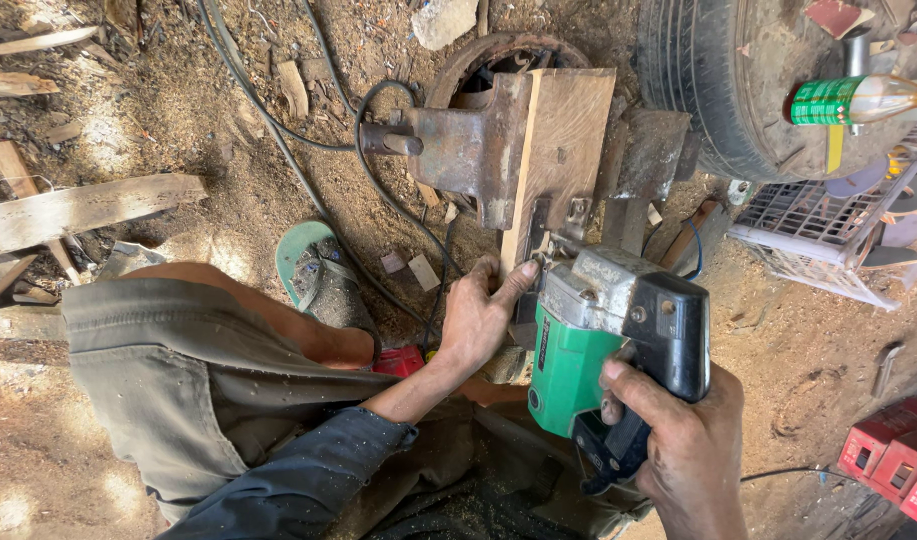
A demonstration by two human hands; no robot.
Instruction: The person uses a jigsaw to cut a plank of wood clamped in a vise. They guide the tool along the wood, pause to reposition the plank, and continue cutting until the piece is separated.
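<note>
the right hand [678, 450], nearest the camera at the lower right, is clenched around the black handle of a green and grey electric power tool [603, 340], with the fingers wrapped over the grip. the tool body sits just right of centre, its metal front end set against the near end of a wooden board [558, 150]. the left hand [478, 315] lies just beside the tool on its left, palm down, with the fingers extended and the fingertips pressing on the lower end of the board; it grips nothing. the board stands on edge and runs away from the hands toward the top of the view, where it is clamped in a heavy rusted vise [468, 145]. a black cable [378, 190] loops across the sawdust-covered ground to the left of the vise. the person's bent knee in grey trousers [168, 370] fills the lower left, with a green sandal [318, 270] just beyond it. loose wood offcuts [78, 205] lie at the far left. a tyre [708, 80] rests at the upper right, near a green-labelled bottle [858, 100] and a white wire rack [828, 240]. red boxes [893, 460] sit at the lower right edge.
</note>
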